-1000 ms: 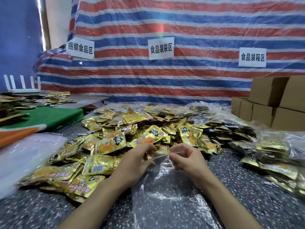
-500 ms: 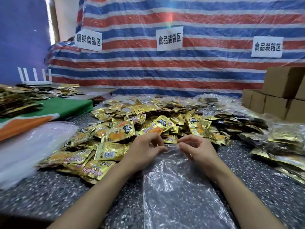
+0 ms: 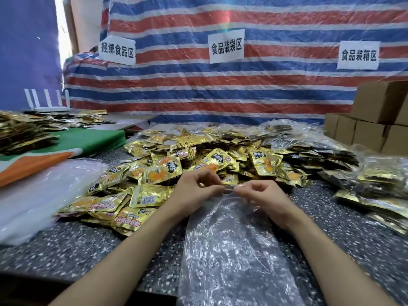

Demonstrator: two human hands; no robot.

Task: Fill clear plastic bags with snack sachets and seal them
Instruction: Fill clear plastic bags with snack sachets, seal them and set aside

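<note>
A striped tarp (image 3: 265, 96) in red, blue and white hangs across the back. Below it the dark speckled surface (image 3: 88, 250) carries a wide heap of gold snack sachets (image 3: 198, 160), spread from left of centre toward the right. A clear plastic bag (image 3: 231, 250) lies flat and crinkled on the surface between my forearms, its mouth at the near edge of the heap. Cardboard boxes (image 3: 375, 120) are stacked at the far right, with packed bags (image 3: 379, 184) of sachets lying just in front of them. My left grip (image 3: 194, 191) pinches the bag's top edge between thumb and fingertips. My right grip (image 3: 267, 197) pinches the same edge just beside it, fingers curled, the two nearly touching.
</note>
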